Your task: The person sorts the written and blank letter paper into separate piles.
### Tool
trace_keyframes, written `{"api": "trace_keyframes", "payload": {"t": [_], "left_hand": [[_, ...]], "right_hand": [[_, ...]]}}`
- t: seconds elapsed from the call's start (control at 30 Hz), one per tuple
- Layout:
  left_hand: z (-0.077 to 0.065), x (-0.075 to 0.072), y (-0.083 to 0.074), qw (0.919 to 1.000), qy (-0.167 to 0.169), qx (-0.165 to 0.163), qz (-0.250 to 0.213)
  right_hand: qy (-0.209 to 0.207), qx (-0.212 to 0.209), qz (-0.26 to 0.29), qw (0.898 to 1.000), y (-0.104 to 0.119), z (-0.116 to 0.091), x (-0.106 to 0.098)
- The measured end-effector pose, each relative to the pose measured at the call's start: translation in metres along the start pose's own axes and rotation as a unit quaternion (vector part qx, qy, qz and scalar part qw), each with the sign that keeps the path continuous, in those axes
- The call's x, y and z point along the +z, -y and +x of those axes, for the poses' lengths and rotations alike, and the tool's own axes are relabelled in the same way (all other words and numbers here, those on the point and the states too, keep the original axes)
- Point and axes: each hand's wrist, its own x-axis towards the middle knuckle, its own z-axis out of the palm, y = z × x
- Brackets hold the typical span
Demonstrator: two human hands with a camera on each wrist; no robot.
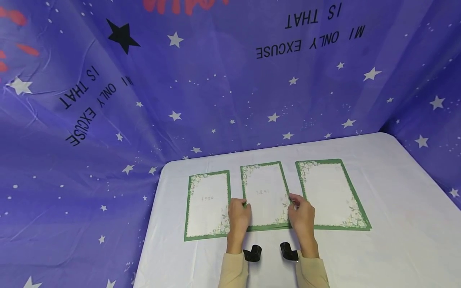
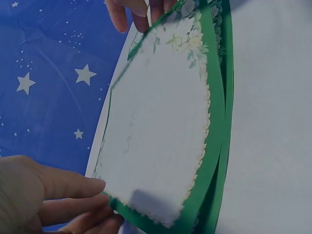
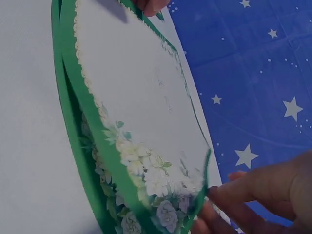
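Observation:
A green-bordered paper sheet [image 1: 266,200] with printed flowers and faint handwriting lies between my two hands in the head view. My left hand [image 1: 239,216] pinches its left edge, thumb on top and fingers beneath. On the opposite side, my right hand [image 1: 301,218] pinches the right edge. The wrist views show this sheet bowed up a little, with another green-bordered sheet [image 2: 222,165] under it and a narrow gap between them. To the left lies a similar sheet [image 1: 208,212] with handwriting, close to my left hand.
Right of my right hand, a stack of similar sheets [image 1: 331,196] lies with slightly offset edges, the top one without visible writing. All rest on a white-covered table [image 1: 403,240]. A purple-blue star-printed curtain [image 1: 234,100] hangs behind and at both sides.

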Motion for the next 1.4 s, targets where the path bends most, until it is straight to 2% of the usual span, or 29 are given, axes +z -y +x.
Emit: {"api": "trace_keyframes", "payload": {"t": [0.13, 0.27, 0.4, 0.5, 0.67, 0.87, 0.97, 1.17, 1.4], "left_hand": [[0.001, 0.0, 0.005, 0.9981, 0.009, -0.008, -0.061], [0.005, -0.001, 0.011, 0.9931, 0.028, -0.018, -0.113], [0.008, -0.006, 0.016, 0.9907, 0.049, -0.02, -0.126], [0.01, -0.015, 0.02, 0.9901, 0.064, -0.022, -0.123], [0.017, -0.042, 0.029, 0.988, 0.082, -0.038, -0.125], [0.026, -0.081, 0.036, 0.9891, 0.084, -0.062, -0.104], [0.029, -0.099, 0.04, 0.9904, 0.077, -0.073, -0.088], [0.035, -0.13, 0.057, 0.9916, 0.058, -0.093, -0.069], [0.033, -0.157, 0.081, 0.9928, 0.027, -0.109, -0.04]], "right_hand": [[-0.022, 0.005, 0.015, 1.0, 0.0, 0.001, 0.002], [-0.008, 0.024, 0.022, 0.999, -0.001, 0.0, 0.001], [0.019, 0.031, 0.025, 0.999, -0.001, 0.0, 0.0], [0.045, 0.033, 0.025, 0.998, 0.0, -0.001, 0.001], [0.083, 0.017, 0.037, 0.996, 0.006, -0.003, 0.008], [0.128, -0.017, 0.064, 0.99, 0.026, -0.005, 0.03], [0.147, -0.037, 0.076, 0.985, 0.039, -0.004, 0.044], [0.182, -0.113, 0.071, 0.974, 0.064, -0.002, 0.076], [0.237, -0.149, 0.056, 0.959, 0.076, -0.012, 0.105]]}}
